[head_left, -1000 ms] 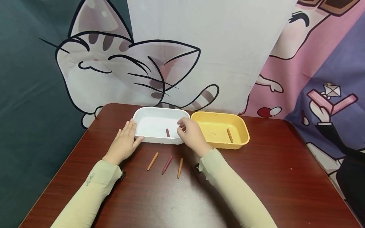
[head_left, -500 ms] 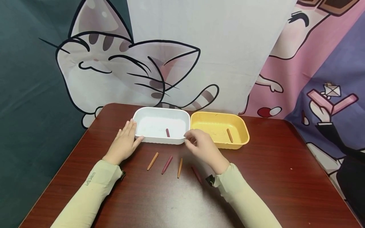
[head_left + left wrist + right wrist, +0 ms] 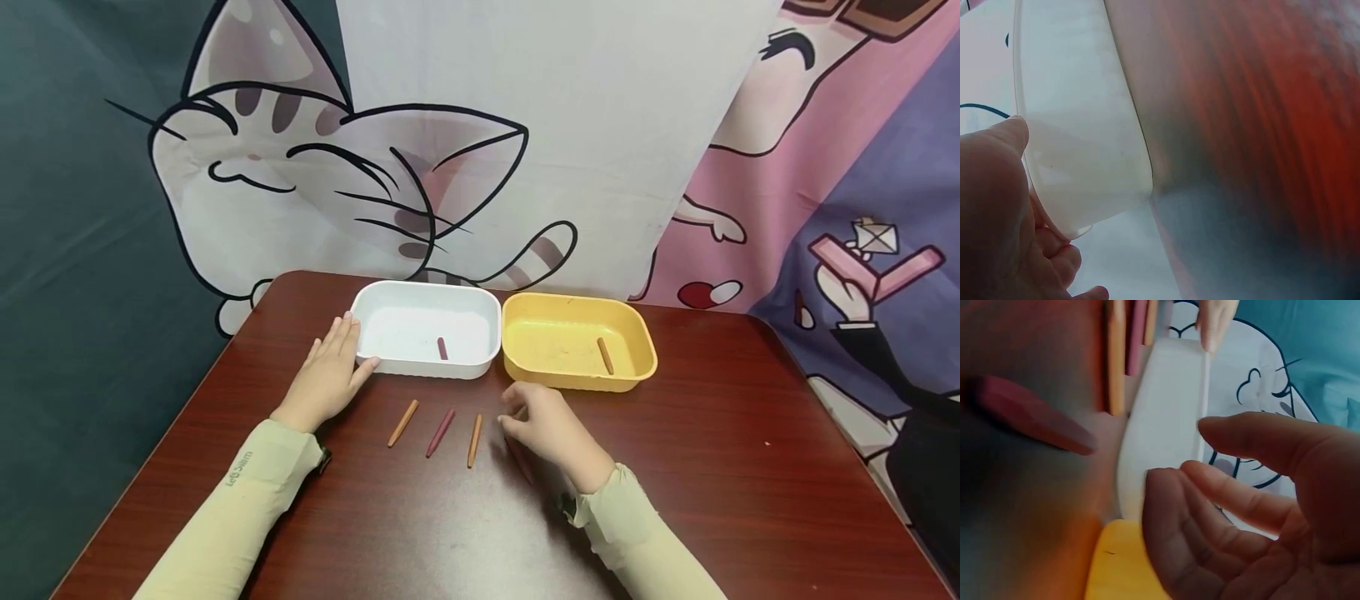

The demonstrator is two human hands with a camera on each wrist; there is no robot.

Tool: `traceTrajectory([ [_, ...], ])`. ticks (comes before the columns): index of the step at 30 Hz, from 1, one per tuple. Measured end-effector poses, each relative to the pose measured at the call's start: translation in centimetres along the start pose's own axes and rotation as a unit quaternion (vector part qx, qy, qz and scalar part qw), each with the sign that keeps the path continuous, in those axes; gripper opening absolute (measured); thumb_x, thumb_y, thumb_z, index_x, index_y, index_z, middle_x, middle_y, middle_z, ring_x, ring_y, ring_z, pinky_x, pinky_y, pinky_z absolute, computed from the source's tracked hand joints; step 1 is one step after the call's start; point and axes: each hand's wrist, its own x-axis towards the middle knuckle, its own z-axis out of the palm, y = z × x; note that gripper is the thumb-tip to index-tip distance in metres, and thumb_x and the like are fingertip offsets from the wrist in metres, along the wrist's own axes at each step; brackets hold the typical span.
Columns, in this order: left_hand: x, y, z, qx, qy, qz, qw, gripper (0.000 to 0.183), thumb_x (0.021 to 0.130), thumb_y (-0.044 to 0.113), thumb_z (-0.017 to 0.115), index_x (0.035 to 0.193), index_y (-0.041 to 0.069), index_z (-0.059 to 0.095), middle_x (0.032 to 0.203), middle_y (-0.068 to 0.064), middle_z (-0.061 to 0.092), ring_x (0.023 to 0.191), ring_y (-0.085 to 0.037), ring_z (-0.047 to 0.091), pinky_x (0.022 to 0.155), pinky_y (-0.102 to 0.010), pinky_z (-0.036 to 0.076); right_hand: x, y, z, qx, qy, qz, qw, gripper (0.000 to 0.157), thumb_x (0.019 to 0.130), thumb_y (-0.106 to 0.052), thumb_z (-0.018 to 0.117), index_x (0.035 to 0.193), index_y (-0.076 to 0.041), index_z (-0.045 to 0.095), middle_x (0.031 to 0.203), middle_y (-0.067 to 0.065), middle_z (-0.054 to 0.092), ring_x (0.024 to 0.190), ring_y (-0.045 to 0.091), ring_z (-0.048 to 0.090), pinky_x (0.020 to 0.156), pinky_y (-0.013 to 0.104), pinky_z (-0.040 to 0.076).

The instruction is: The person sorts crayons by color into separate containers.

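Note:
My left hand (image 3: 322,379) rests against the left end of a white tray (image 3: 408,367), its fingers straight along the side and the thumb at the front corner. In the left wrist view the thumb touches the tray's rim. Just in front of a yellow tray (image 3: 577,380), my right hand (image 3: 551,429) hovers with fingers loosely bent and nothing between them. Below it lies a dark red crayon (image 3: 1035,415), partly covered in the head view. To its left lie an orange crayon (image 3: 475,442), a maroon crayon (image 3: 440,433) and another orange crayon (image 3: 402,423).
Inside the white tray lies a short maroon crayon (image 3: 442,348); the yellow one holds a brown-orange crayon (image 3: 605,356). Both trays stand side by side near the back edge of the brown table (image 3: 712,467). A printed cloth (image 3: 600,125) hangs behind.
My right hand has come back from the right end of the white tray toward me, over the dark red crayon. My left hand has stayed in place.

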Motion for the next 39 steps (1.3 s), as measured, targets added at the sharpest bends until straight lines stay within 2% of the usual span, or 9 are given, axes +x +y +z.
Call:
traceTrajectory([
  [5, 0.0, 0.0, -0.1, -0.001, -0.001, 0.000, 1.0000, 0.079, 0.107, 0.045, 0.046, 0.156, -0.012, 0.020, 0.164, -0.029, 0.014, 0.153, -0.042, 0.011, 0.118, -0.065, 0.017, -0.6, 0.9, 0.9, -0.020, -0.014, 0.025, 0.999, 0.016, 0.083, -0.005, 0.080, 0.093, -0.004, 0.068, 0.079, 0.000, 0.068, 0.074, 0.012, 0.064, 0.069, 0.033, 0.055],
  [11, 0.0, 0.0, 0.0, 0.003, 0.000, -0.001, 1.0000, 0.079, 0.107, 0.044, 0.046, 0.156, -0.012, 0.020, 0.165, -0.029, 0.014, 0.153, -0.042, 0.011, 0.118, -0.065, 0.017, -1.1, 1.0, 1.4, -0.035, -0.015, 0.047, 0.998, 0.018, 0.080, -0.005, 0.082, 0.085, -0.005, 0.065, 0.071, -0.003, 0.061, 0.065, 0.010, 0.056, 0.063, 0.030, 0.050],
  [14, 0.0, 0.0, -0.1, 0.004, -0.001, -0.001, 1.0000, 0.079, 0.107, 0.045, 0.046, 0.156, -0.012, 0.020, 0.164, -0.029, 0.014, 0.153, -0.042, 0.011, 0.118, -0.065, 0.017, -1.5, 0.8, 1.6, -0.046, -0.013, 0.048, 0.998, 0.020, 0.078, -0.005, 0.083, 0.082, -0.005, 0.064, 0.068, -0.004, 0.056, 0.061, 0.011, 0.051, 0.058, 0.028, 0.047],
  [20, 0.0, 0.1, -0.2, 0.003, 0.003, -0.002, 1.0000, 0.078, 0.107, 0.044, 0.047, 0.156, -0.012, 0.020, 0.165, -0.028, 0.014, 0.154, -0.042, 0.011, 0.118, -0.065, 0.016, -1.7, 0.6, 1.9, -0.075, -0.011, 0.055, 0.996, 0.024, 0.076, -0.006, 0.083, 0.076, -0.009, 0.059, 0.066, -0.004, 0.053, 0.061, 0.012, 0.049, 0.059, 0.028, 0.044],
  [24, 0.0, 0.2, -0.2, 0.003, 0.005, -0.002, 1.0000, 0.078, 0.107, 0.044, 0.047, 0.156, -0.012, 0.020, 0.165, -0.028, 0.014, 0.153, -0.042, 0.012, 0.118, -0.065, 0.016, -1.9, 0.7, 2.0, -0.075, -0.009, 0.050, 0.996, 0.027, 0.073, -0.005, 0.083, 0.073, -0.010, 0.056, 0.065, -0.005, 0.051, 0.060, 0.012, 0.048, 0.057, 0.028, 0.043],
  [28, -0.1, 0.3, -0.3, 0.012, 0.003, 0.000, 0.9999, 0.079, 0.107, 0.044, 0.049, 0.156, -0.012, 0.021, 0.164, -0.028, 0.016, 0.153, -0.042, 0.013, 0.118, -0.065, 0.017, -2.1, 0.7, 2.0, -0.073, -0.003, 0.038, 0.997, 0.027, 0.072, -0.004, 0.081, 0.071, -0.011, 0.055, 0.064, -0.006, 0.050, 0.058, 0.011, 0.048, 0.056, 0.027, 0.043],
  [32, -0.1, 0.3, -0.4, 0.026, -0.002, 0.006, 0.9996, 0.080, 0.106, 0.046, 0.048, 0.156, -0.011, 0.021, 0.164, -0.028, 0.019, 0.153, -0.042, 0.014, 0.119, -0.064, 0.016, -2.0, 0.8, 2.0, -0.076, -0.010, 0.049, 0.996, 0.026, 0.074, -0.001, 0.081, 0.073, -0.010, 0.057, 0.066, -0.005, 0.052, 0.060, 0.011, 0.049, 0.058, 0.028, 0.044],
  [39, -0.1, -0.1, -0.7, 0.066, -0.001, 0.033, 0.9973, 0.077, 0.106, 0.044, 0.051, 0.154, -0.011, 0.029, 0.161, -0.028, 0.026, 0.152, -0.041, 0.019, 0.119, -0.062, 0.018, -1.8, 1.1, 1.9, -0.077, -0.017, 0.053, 0.996, 0.022, 0.075, 0.002, 0.079, 0.075, -0.009, 0.060, 0.068, -0.004, 0.055, 0.064, 0.011, 0.050, 0.059, 0.028, 0.045],
])
